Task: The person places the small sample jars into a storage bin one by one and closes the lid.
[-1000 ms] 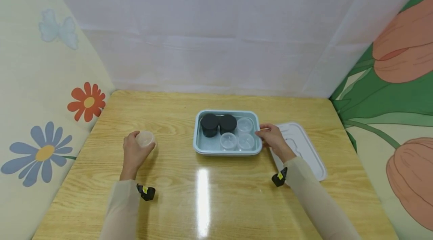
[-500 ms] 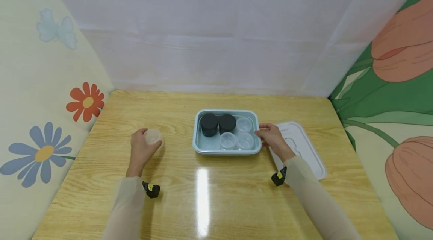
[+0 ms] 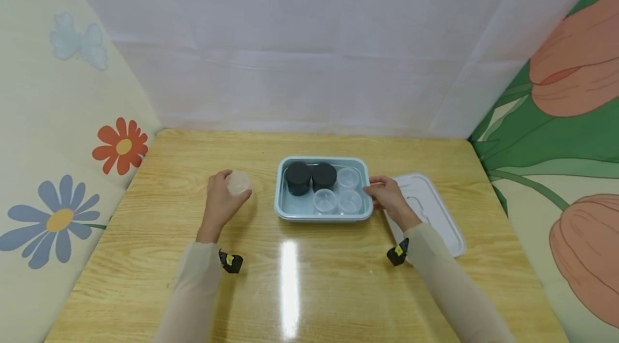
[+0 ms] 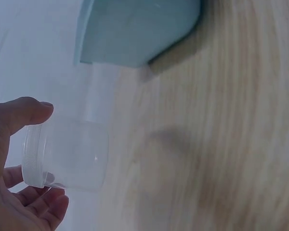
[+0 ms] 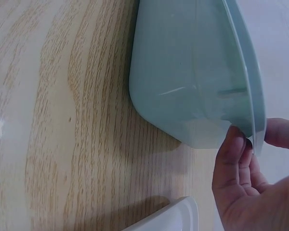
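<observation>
A clear plastic jar with a ribbed translucent lid (image 4: pixel 70 156) is in my left hand (image 3: pixel 221 200), whose thumb and fingers grip it around the lid. It is held above the table, to the left of a pale blue-green bin (image 3: pixel 297 216). My right hand (image 3: pixel 390 199) pinches the rim at the bin's right end, thumb over the edge and fingers below it in the right wrist view. Inside the bin, two black-lidded jars (image 3: pixel 298 173) stand at the back left. Several clear-lidded jars (image 3: pixel 325 201) fill the right part.
A white lid (image 3: pixel 435 214) lies on the wooden table (image 3: pixel 251 289) to the right of the bin, partly under my right forearm. A white cloth (image 3: pixel 290 63) hangs behind the table, with flower-printed panels (image 3: pixel 58 219) on both sides.
My left hand has moved right and slightly away from me with the clear jar, closer to the bin. The right hand keeps its hold on the rim.
</observation>
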The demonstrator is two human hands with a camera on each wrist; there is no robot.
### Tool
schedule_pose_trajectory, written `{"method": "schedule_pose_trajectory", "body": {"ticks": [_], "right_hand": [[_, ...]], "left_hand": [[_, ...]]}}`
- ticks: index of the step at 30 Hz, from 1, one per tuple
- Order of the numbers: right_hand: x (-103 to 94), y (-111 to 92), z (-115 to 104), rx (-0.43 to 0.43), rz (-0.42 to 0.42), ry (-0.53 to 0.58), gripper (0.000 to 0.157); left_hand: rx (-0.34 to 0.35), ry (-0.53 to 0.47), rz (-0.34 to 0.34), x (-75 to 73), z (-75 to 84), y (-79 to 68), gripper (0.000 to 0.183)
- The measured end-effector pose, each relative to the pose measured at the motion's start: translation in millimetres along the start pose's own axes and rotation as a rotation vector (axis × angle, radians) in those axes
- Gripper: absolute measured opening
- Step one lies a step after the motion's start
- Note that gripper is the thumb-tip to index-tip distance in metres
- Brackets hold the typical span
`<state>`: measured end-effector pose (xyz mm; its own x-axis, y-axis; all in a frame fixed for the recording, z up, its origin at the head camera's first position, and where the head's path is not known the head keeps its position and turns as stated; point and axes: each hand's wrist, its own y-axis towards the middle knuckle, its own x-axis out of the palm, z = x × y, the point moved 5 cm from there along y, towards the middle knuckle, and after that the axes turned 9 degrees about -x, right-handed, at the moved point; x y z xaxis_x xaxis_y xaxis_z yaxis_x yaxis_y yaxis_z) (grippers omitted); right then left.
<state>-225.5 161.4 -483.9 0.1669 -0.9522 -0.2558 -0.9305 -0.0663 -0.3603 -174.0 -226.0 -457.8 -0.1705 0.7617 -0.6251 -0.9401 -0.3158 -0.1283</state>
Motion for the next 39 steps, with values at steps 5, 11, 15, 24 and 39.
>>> {"method": "schedule_pose_trajectory", "body": {"ticks": [5, 11, 15, 24, 39], "right_hand": [[0.1, 0.2, 0.4, 0.005, 0.000, 0.001, 0.042], [0.3, 0.9, 0.9, 0.005, -0.004, -0.001, 0.043], [-0.3, 0.8, 1.7, 0.008, 0.001, -0.003, 0.043], [-0.1, 0.5, 1.0, 0.005, -0.006, -0.002, 0.044], [0.3, 0.3, 1.4, 0.005, -0.009, 0.004, 0.044]], "left_hand": [[0.049, -0.014, -0.007, 5.6, 20.7, -2.3, 0.070], [0.080, -0.006, -0.023, 13.5, 40.9, -7.4, 0.071], [0.117, 0.003, -0.039, 19.2, 54.7, -12.3, 0.072], [0.165, 0.004, -0.043, 23.2, 76.0, -22.7, 0.072], [0.315, -0.018, -0.089, 55.8, 87.0, -40.8, 0.066]]}}
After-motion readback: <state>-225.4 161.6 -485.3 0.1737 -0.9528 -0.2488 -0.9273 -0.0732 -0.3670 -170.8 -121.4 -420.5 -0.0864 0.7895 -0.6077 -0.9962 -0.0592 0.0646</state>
